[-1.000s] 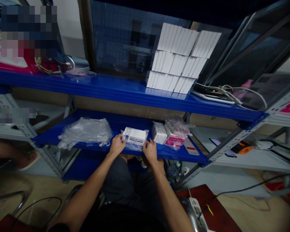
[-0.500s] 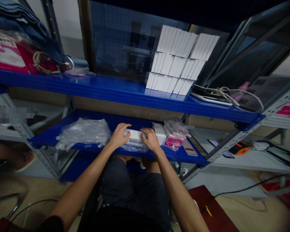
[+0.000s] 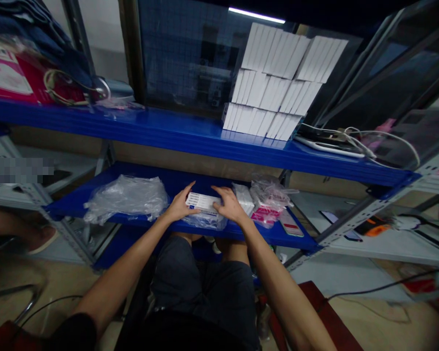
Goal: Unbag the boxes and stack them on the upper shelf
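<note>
Two hands, left (image 3: 180, 204) and right (image 3: 229, 204), bracket a white box bundle (image 3: 203, 201) on the lower blue shelf (image 3: 265, 236), one at each end, which I'd guess keeps it squared up. Fingers are spread and curved around it, but honestly can't tell if they're actually gripping. Clear film (image 3: 205, 223) shows along its near side, with the crumpled plastic pile (image 3: 128, 199) off left, probably for easy reach.
</note>
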### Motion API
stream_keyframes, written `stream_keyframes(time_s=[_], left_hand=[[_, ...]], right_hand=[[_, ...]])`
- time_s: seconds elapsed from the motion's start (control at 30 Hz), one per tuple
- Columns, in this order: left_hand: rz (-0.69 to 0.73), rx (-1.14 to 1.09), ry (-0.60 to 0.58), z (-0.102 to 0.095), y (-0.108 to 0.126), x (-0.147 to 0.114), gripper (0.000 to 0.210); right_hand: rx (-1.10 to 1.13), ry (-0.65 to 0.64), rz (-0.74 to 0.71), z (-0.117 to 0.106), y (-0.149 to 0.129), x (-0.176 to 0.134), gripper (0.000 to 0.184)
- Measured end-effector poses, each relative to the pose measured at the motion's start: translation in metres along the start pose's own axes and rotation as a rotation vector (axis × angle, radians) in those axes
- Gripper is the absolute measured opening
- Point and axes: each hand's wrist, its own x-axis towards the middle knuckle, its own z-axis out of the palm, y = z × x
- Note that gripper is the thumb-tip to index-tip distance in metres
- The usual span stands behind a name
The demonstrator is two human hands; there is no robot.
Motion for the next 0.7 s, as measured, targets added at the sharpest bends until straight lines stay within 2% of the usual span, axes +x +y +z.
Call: stream_keyframes(time_s=[0.03, 0.1, 0.17, 0.23, 0.37, 0.5, 0.6, 0.7], left_hand=[[-0.022, -0.030, 0.000, 0.001, 0.000, -0.002, 0.124], [-0.051, -0.089, -0.007, 0.003, -0.002, -0.008, 0.130], [-0.080, -0.140, -0.021, 0.006, -0.005, -0.014, 0.133], [-0.135, -0.170, -0.026, 0.007, -0.007, -0.020, 0.136], [-0.169, -0.173, 0.011, 0.007, -0.014, -0.022, 0.141], [-0.183, -0.066, 0.081, 0.011, -0.025, -0.014, 0.129], [-0.185, 0.026, 0.224, 0.018, -0.023, -0.006, 0.116], [-0.042, 0.014, 0.402, 0.020, 0.001, -0.005, 0.114]], right_hand=[[-0.012, -0.120, -0.047, -0.001, -0.007, 0.010, 0.079], [-0.069, -0.345, -0.030, 0.000, -0.020, 0.030, 0.099], [-0.133, -0.486, 0.048, 0.005, -0.026, 0.046, 0.100], [-0.140, -0.520, 0.083, 0.006, -0.026, 0.058, 0.091], [0.109, -0.409, 0.042, -0.005, -0.010, 0.069, 0.085], [0.383, -0.174, -0.013, -0.028, -0.001, 0.066, 0.090], [0.368, 0.039, -0.187, -0.049, -0.012, 0.057, 0.092], [0.205, 0.133, -0.346, -0.075, -0.035, 0.041, 0.082]])
